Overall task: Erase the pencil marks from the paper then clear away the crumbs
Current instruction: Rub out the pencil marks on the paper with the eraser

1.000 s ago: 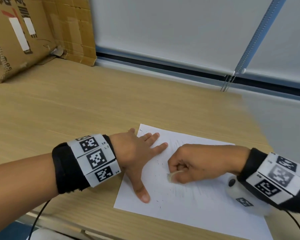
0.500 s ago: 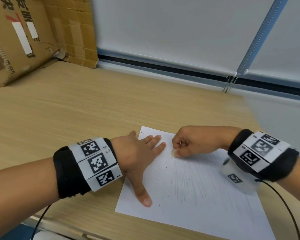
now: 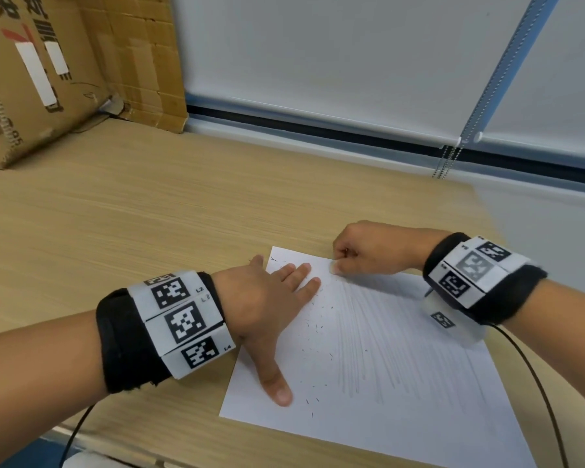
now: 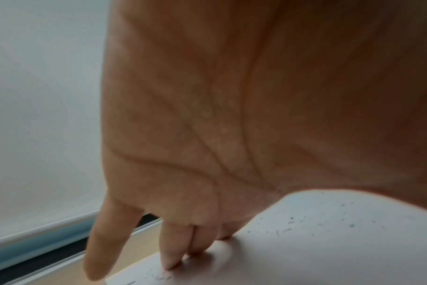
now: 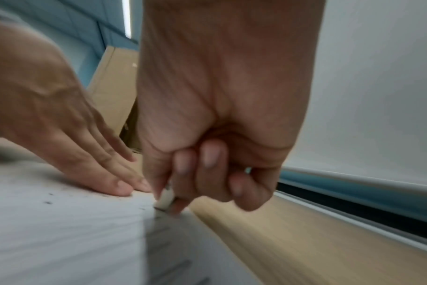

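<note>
A white sheet of paper (image 3: 402,393) lies on the wooden desk, streaked with faint grey pencil marks (image 3: 379,342) and sprinkled with dark eraser crumbs (image 3: 313,327). My left hand (image 3: 274,298) lies flat with spread fingers on the sheet's left edge, thumb pointing toward me. My right hand (image 3: 362,251) pinches a small white eraser (image 5: 165,198) and presses it on the paper near the far edge. In the head view the eraser (image 3: 334,266) only just peeks out below the fingers. The left wrist view shows straight fingers (image 4: 173,248) on the paper (image 4: 317,241).
A wooden desk (image 3: 149,211) extends left and far. A cardboard box (image 3: 48,62) stands at the back left corner. A window blind with a bead chain (image 3: 448,160) runs along the far wall. Cables trail from both wristbands.
My right hand has carried the eraser from the sheet's middle up to its far edge, away from me. The left hand has stayed flat in place.
</note>
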`<state>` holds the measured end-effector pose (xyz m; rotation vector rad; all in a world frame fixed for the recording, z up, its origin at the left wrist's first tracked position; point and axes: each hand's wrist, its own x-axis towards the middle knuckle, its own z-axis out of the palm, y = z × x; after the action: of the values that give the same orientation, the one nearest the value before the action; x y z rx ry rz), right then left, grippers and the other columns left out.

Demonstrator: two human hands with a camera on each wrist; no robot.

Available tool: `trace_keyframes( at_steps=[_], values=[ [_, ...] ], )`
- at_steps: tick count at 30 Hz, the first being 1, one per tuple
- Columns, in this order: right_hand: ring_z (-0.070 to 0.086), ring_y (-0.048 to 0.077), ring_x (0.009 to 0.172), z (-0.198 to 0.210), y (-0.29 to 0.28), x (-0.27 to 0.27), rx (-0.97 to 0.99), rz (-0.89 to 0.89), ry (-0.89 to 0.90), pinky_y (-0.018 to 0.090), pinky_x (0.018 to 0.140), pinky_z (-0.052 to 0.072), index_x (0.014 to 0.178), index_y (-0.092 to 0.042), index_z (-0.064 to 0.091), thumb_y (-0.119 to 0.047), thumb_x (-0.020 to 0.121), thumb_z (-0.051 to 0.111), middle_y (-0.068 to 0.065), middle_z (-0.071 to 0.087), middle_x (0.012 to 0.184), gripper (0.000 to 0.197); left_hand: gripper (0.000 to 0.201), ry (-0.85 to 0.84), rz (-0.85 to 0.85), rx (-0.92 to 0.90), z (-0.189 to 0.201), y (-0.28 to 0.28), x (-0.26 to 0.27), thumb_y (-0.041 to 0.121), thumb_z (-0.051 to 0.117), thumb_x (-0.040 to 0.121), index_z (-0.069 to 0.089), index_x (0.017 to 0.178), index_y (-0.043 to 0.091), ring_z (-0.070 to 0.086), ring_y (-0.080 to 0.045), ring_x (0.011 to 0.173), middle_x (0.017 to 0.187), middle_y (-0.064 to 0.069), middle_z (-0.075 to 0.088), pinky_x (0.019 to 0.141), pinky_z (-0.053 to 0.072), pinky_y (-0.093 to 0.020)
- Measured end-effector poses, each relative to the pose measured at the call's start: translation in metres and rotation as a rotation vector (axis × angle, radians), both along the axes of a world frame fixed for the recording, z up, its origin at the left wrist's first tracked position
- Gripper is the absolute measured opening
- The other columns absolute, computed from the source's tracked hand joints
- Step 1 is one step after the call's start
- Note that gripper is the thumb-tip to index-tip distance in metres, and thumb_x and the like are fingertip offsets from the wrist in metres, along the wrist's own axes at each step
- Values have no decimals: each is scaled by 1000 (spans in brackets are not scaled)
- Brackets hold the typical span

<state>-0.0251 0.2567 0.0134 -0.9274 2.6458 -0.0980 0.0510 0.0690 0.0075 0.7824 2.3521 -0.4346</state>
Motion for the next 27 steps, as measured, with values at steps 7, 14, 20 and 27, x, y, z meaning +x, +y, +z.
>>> trace_keyframes(
  at_steps=[7, 14, 20, 27],
  values=[
    [43, 9, 55, 3, -3, 2, 39, 24, -99, 23, 56, 39, 75, -9, 63, -35, 93, 59, -5, 53, 63, 32, 148, 4, -7, 1, 0, 0, 1, 77, 72, 62, -34, 147, 19, -23, -16, 148, 154, -1, -39, 119, -11, -55],
    [43, 3, 52, 5, -2, 27, 75, 66, -330, 20, 57, 39, 73, -17, 63, -35, 92, 60, -12, 52, 59, 27, 149, 7, -3, 14, -1, 0, 0, 76, 73, 61, -34, 147, 19, -21, -16, 148, 155, -2, -37, 119, -7, -56],
    [40, 4, 51, 2, 4, 32, -20, 39, -219, 19, 53, 36, 77, -9, 63, -34, 94, 58, -11, 50, 60, 31, 148, 0, 5, 7, -1, 1, 0, 76, 73, 60, -35, 146, 24, -22, -17, 148, 155, -2, -38, 119, -8, -56],
    [39, 5, 51, 4, 4, 30, -34, 15, -141, 21, 53, 36, 78, -9, 64, -34, 94, 58, -8, 51, 61, 30, 148, 5, 6, 6, -1, 1, 0, 77, 73, 60, -36, 146, 25, -21, -17, 148, 155, -2, -38, 119, -10, -55]
  ],
)
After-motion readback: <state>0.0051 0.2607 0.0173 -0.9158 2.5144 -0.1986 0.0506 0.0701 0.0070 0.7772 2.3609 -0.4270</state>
